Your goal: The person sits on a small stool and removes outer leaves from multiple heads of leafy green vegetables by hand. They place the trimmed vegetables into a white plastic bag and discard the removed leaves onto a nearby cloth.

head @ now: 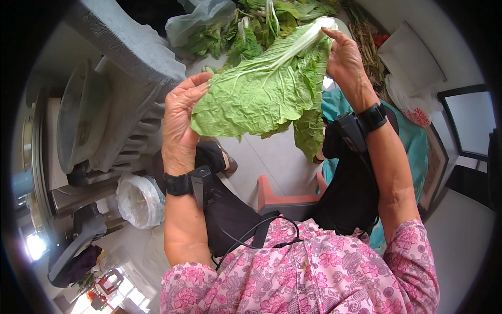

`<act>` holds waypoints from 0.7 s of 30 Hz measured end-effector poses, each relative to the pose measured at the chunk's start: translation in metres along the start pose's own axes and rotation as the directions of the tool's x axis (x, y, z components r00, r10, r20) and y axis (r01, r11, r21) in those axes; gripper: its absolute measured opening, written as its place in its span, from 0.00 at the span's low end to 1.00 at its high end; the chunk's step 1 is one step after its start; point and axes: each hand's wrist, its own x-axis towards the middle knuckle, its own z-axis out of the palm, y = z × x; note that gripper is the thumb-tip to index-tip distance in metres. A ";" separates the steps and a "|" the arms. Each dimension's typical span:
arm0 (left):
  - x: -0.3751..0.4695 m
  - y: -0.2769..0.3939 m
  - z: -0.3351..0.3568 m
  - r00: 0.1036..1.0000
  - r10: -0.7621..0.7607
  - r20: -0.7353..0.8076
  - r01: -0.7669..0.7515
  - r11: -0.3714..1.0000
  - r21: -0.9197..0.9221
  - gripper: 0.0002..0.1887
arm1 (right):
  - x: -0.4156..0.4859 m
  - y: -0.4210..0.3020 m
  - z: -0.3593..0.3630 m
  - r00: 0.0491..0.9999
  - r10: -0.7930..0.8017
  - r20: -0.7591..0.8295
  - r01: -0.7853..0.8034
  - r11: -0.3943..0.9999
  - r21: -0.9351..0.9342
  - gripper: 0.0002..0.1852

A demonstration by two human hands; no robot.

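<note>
Between my hands a large Chinese cabbage leaf or small bunch of leaves (259,90) is spread out, green and wrinkled with a thick white rib. My right hand (347,55) grips it near the white stem end, thumb on top. The leafy edge on the other side is pinched by my left hand (182,106). Ragged tips of the greens hang down above the floor between my feet. Behind them lies a heap of loose cabbage leaves (245,43), partly covered by what I hold.
A clear plastic bag (200,21) lies beside the heap. Dry stalks (362,43) lie at the right. I sit on a pink plastic stool (268,194). Left of me stand a cloth-covered seat (129,43) and a bag-lined bin (141,200). Teal plastic sheeting (411,145) spreads by my right leg.
</note>
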 end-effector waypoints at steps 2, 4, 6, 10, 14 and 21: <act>-0.001 -0.001 0.000 0.999 0.034 -0.023 -0.033 0.998 0.045 0.10 | 0.003 -0.001 -0.007 0.993 0.042 0.113 -0.048 0.998 0.048 0.13; -0.003 0.000 0.002 0.999 0.042 -0.031 -0.040 0.997 0.067 0.10 | 0.009 -0.002 -0.018 0.979 0.042 0.197 -0.058 0.996 0.074 0.11; -0.001 0.002 -0.001 0.999 0.041 -0.033 -0.039 0.996 0.082 0.10 | 0.014 0.004 -0.019 0.992 0.010 0.124 -0.017 0.998 0.054 0.11; 0.001 0.007 -0.014 0.997 0.041 -0.062 -0.028 0.981 0.189 0.09 | 0.014 0.006 -0.012 0.994 0.012 0.107 -0.016 0.999 0.029 0.09; 0.005 0.008 -0.032 0.994 0.019 -0.107 0.026 0.918 0.395 0.09 | 0.004 0.008 0.008 0.997 0.030 0.078 -0.025 0.998 -0.061 0.09; 0.013 -0.019 0.005 0.884 0.466 0.030 -0.307 0.531 0.790 0.20 | 0.001 0.024 0.026 0.986 -0.165 0.034 0.168 0.964 -0.207 0.11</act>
